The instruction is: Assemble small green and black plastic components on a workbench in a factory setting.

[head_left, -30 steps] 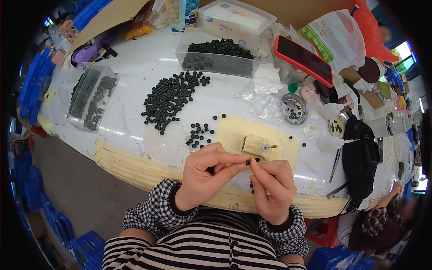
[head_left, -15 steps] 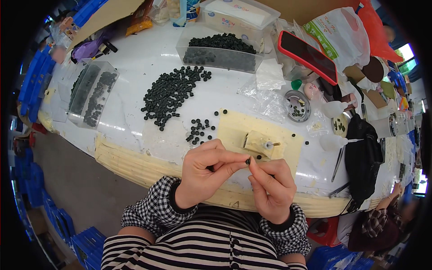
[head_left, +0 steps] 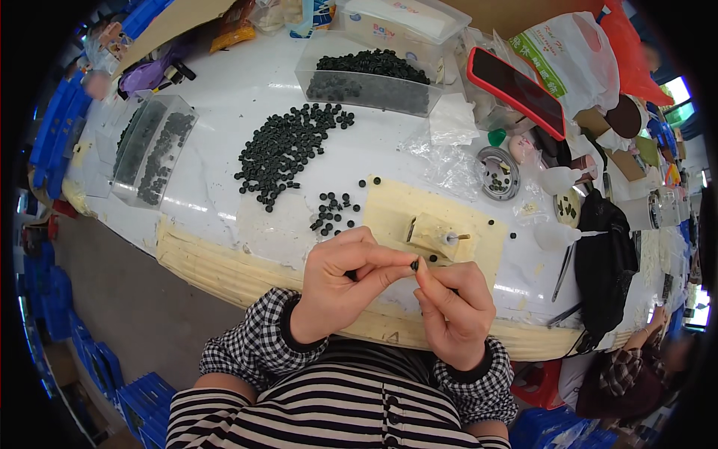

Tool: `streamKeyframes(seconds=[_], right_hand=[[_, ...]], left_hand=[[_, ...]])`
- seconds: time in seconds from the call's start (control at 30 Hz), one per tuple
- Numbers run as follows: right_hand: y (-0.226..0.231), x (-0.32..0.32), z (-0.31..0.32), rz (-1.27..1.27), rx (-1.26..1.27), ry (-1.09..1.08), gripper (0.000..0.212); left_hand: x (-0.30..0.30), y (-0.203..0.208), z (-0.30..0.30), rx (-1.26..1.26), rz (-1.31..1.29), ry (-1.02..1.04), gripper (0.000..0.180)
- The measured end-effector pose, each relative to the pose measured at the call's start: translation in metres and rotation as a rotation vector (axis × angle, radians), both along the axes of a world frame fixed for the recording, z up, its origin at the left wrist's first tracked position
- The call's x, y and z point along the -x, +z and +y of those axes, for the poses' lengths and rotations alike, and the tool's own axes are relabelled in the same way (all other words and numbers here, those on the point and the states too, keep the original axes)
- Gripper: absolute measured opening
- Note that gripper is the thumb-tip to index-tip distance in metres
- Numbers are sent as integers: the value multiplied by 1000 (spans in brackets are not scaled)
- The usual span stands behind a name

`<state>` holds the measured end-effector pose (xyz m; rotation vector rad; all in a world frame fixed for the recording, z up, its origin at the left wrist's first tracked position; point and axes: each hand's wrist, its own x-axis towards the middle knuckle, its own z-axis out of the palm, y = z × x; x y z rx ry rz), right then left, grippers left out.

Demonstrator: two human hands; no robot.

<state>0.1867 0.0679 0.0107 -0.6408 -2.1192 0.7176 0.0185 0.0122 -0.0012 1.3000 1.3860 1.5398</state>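
Note:
Between my fingertips is a small black round piece (head_left: 414, 265), pinched from both sides above the table's near edge. My left hand (head_left: 348, 273) grips it with thumb and forefinger; my right hand (head_left: 455, 303) meets it from the other side, fingers also closed. Just beyond stands a small yellowish block fixture (head_left: 432, 236) with a metal pin, on a cream sheet (head_left: 389, 202). One loose black piece (head_left: 434, 258) lies beside the block. A small group of similar pieces (head_left: 327, 213) sits left of the sheet, and a large heap (head_left: 284, 150) spreads farther back.
A clear bin (head_left: 366, 97) full of black pieces stands at the back, another clear bin (head_left: 153, 161) at the left. To the right are a red-cased phone (head_left: 516, 93), a round metal dish (head_left: 497, 173), tweezers (head_left: 562, 273) and a black cloth bag (head_left: 604, 262). Another person sits far right.
Both hands stay pinched together on the small piece, which looks slightly turned between the fingertips. The view has shifted a little; the table things look unmoved.

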Motion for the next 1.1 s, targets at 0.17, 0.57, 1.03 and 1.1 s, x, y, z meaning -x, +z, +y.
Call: streamKeyframes(seconds=[0.17,0.57,1.03,1.1], right_hand=[[0,0,0,13,6,2,38],[-1,1,0,43,-6,-37,39],[-1,-1,-1,66,75,4,37],[-1,-2,-1,67,85,9,37]], left_hand=[[0,0,0,-2,6,-3,20],[-1,2,0,-3,-43,-9,21],[-1,4,0,-23,17,1,22],[-1,4,0,-34,34,5,22]])
